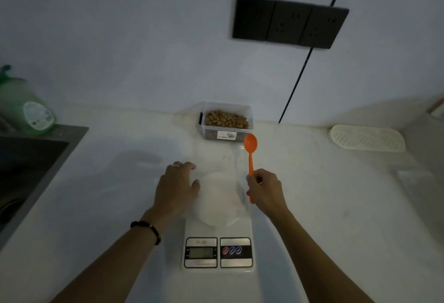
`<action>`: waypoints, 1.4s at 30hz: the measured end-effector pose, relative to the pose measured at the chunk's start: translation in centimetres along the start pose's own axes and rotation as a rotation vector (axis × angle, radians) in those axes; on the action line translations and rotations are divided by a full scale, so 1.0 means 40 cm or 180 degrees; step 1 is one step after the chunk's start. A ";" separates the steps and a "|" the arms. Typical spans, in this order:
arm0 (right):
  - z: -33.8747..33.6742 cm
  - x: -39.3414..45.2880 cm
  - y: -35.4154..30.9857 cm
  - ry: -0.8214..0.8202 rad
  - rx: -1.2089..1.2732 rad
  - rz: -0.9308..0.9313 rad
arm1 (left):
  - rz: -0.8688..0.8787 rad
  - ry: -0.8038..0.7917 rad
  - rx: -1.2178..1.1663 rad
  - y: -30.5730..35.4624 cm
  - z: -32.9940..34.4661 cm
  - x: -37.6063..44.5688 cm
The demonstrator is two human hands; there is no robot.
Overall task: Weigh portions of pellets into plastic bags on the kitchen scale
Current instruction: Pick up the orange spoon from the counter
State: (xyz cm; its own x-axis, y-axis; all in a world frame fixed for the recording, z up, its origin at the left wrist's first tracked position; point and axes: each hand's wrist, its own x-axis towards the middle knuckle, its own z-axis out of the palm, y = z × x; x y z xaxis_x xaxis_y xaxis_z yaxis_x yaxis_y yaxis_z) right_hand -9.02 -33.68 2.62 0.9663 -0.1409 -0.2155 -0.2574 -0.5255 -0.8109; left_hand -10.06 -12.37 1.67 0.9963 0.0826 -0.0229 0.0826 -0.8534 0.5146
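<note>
A white kitchen scale sits on the counter in front of me, its display lit. A clear plastic bag lies over the scale's round platter. My left hand rests on the bag's left edge with fingers spread. My right hand grips the handle of an orange spoon, whose empty bowl points toward a clear tub of brown pellets standing by the wall.
A dark sink lies at the left, with a green bottle behind it. A white perforated tray rests at the right. Black wall sockets and a cable hang above the tub.
</note>
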 end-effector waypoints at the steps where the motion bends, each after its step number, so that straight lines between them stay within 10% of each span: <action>1: 0.014 -0.012 -0.004 0.0005 -0.0054 -0.0030 | -0.0120 -0.0067 0.0114 -0.018 -0.007 -0.003; 9: 0.057 -0.039 -0.010 0.0076 -0.0557 -0.0079 | -0.0979 -0.0456 -0.1319 -0.081 -0.005 0.011; 20: 0.042 -0.020 -0.124 -0.0031 -0.0242 -0.0331 | 0.0278 -0.1111 -0.1987 -0.002 -0.111 0.073; 28: -0.024 -0.004 -0.164 -0.0491 0.0898 -0.0022 | 0.0137 -0.0751 -0.2645 0.071 -0.152 0.094; 36: -0.068 0.013 -0.196 0.0458 0.1005 -0.0066 | 0.0769 0.0195 -0.2339 0.133 -0.181 0.103; 42: -0.095 -0.001 -0.244 -0.0186 0.1869 0.0543 | 0.2130 0.0359 -0.1174 0.200 -0.191 0.082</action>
State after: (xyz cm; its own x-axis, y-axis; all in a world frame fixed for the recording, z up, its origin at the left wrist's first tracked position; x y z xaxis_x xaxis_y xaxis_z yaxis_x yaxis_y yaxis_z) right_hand -6.55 -31.74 12.62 0.9142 -0.1274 -0.3847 -0.3811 0.0528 -0.9230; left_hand -6.29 -14.99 12.26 0.8214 -0.3219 0.4709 -0.5693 -0.5150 0.6409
